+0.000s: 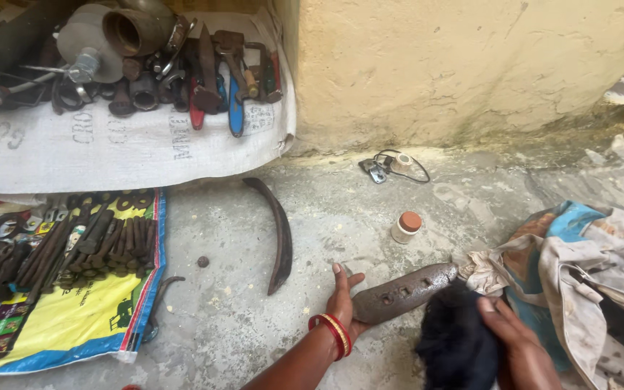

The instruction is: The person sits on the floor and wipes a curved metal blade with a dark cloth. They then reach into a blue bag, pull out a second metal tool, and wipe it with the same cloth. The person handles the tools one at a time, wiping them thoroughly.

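Nearest to me, my right hand (508,334) presses a black, fluffy wad (458,347) against the lower end of a long, grey metal plate (404,292); its fingers are closed over the wad. My left hand (343,302), with red and gold bangles (334,335) at the wrist, cups the plate's other end from below, fingers spread and curled along its edge. I see the plate lying slantwise just above the concrete floor (254,318), between my two hands, with a few square holes showing along its face. Its upper tip touches a heap of dirty cloth and sacking (579,267) on my right.

Further off, a small white jar with a brown lid (406,226) stands on the floor, well apart from the plate. A dark curved blade (277,232) lies to the left of it. Near the wall (471,65) sits a tangle of black wire with a small metal piece (388,167). On my left, a yellow printed sack (74,318) carries rows of rusty bolts and rods (102,242), and above it a white sack (110,144) holds pipes, pliers and other old tools (167,65).
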